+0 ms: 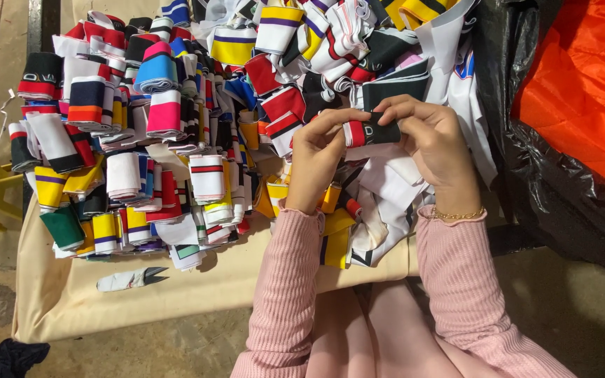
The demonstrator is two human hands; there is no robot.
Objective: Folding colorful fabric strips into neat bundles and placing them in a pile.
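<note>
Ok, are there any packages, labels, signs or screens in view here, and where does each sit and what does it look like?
Black plastic bag: right side, crumpled and glossy, open around bright orange material.
Printed fabric strip: held between the left hand and right hand, black with a red and white end.
Signs, screens: none visible.
</note>
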